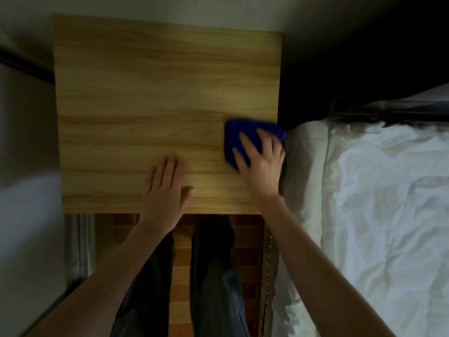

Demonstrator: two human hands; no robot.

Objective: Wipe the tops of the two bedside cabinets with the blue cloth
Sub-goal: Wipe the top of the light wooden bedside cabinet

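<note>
**Wiping one cabinet top, cloth at the bed-side edge**

Mid-wipe, judging by the slight blur on the cloth [232,137]. Lies flat on the cabinet [145,93], pinned under the right hand [261,164], hard against the right edge, with one corner poking past it toward the bed [376,190]. Only one cabinet in view, so cannot tell whether first or second.

Right fingers [247,144] spread and nearly straight on top of the cloth, pressing rather than clutching. Wrist bent inward, forearm reaching in from the lower right along the side of the bed.

Left hand [165,190] flat on bare wood, left of the right fingers and a little nearer the front edge, clear of the cloth. Fingers straight and close together, thumb out to the right, holding nothing; probably bracing.

Next, most likely a sweep leftward and farther back from the right fingers, where most of the wood lies uncovered. Calls for steady downward pressure and overlapping passes. Calls too for lifting or shifting the left hand, which covers a patch by the front edge.
</note>
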